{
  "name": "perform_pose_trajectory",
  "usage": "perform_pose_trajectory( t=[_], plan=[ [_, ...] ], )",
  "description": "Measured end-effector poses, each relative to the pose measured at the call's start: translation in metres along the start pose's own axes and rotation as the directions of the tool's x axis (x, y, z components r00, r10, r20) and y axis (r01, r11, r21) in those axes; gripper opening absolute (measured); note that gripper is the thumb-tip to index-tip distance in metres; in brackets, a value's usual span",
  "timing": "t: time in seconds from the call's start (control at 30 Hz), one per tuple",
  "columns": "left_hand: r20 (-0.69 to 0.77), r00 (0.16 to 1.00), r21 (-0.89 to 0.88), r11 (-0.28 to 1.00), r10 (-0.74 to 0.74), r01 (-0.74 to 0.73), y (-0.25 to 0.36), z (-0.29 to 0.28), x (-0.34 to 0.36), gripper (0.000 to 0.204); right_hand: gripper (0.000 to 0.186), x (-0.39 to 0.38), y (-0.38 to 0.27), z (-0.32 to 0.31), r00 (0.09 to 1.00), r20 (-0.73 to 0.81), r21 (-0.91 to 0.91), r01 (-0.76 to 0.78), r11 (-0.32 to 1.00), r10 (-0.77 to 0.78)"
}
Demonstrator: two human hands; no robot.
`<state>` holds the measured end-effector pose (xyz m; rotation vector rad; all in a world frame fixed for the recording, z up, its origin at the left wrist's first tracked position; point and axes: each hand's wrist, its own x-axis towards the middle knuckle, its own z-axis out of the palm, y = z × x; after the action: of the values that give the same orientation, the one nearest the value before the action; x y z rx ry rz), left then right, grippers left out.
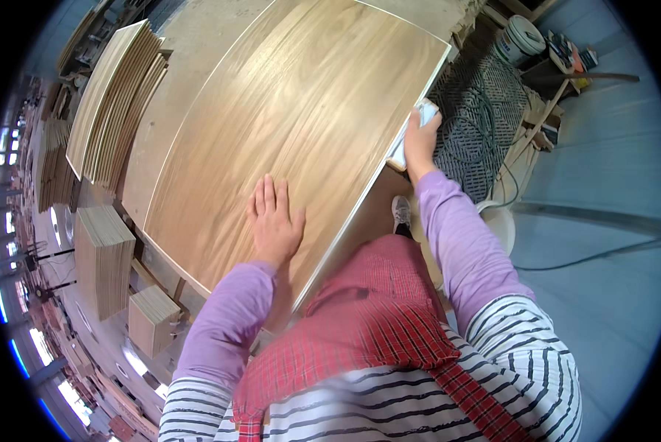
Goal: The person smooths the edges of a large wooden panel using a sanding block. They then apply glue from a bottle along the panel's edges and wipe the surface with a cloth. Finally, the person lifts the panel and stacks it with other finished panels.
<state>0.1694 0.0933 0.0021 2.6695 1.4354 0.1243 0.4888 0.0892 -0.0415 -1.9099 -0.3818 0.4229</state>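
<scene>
**Wood-grain panel (308, 96); pale block (428, 110)**

Your left hand (275, 225): open, palm down on the panel before you. Your right hand (421, 144): closed around the block at the panel's right edge. White bucket (520, 38), upper right: any print illegible.

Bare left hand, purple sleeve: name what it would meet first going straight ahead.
For the left hand, the way looks free across the brown wooden panel, apparently to its thin white edge.

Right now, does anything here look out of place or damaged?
The dark hose or cord looks untidy, lying in loose loops on the patterned mat right of the wood-grain panel, whose top shows no obvious damage.
</scene>
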Motion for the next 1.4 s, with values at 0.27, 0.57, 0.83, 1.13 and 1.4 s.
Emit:
perform_pose_trajectory(
  t=[0.27,0.57,0.83,1.13,1.4],
  plan=[
    [-0.132,0.991,-0.008,0.999,0.034,-0.035,-0.006,0.015,-0.005,0.059,0.064,-0.276,0.023,-0.017,0.947,0.285,0.006,-0.156,0.988,0.148],
    [-0.129,0.991,-0.007,1.000,0.025,-0.026,-0.006,0.010,-0.003,0.057,0.067,-0.160,0.023,-0.059,0.957,0.176,0.280,-0.274,0.920,0.231],
    [-0.110,0.993,-0.021,0.999,0.039,-0.042,-0.007,0.010,-0.005,0.059,0.076,-0.110,-0.005,-0.003,0.983,0.056,0.138,-0.180,0.974,0.174],
    [-0.030,0.999,-0.031,0.999,0.029,-0.030,-0.002,0.000,-0.004,0.062,0.078,-0.109,-0.010,0.004,0.978,0.058,-0.028,-0.201,0.979,0.203],
    [0.093,0.995,0.008,0.999,0.035,-0.036,-0.002,-0.003,-0.005,0.069,0.074,-0.062,0.001,0.012,0.998,-0.065,-0.043,-0.015,0.999,0.012]
  ],
)
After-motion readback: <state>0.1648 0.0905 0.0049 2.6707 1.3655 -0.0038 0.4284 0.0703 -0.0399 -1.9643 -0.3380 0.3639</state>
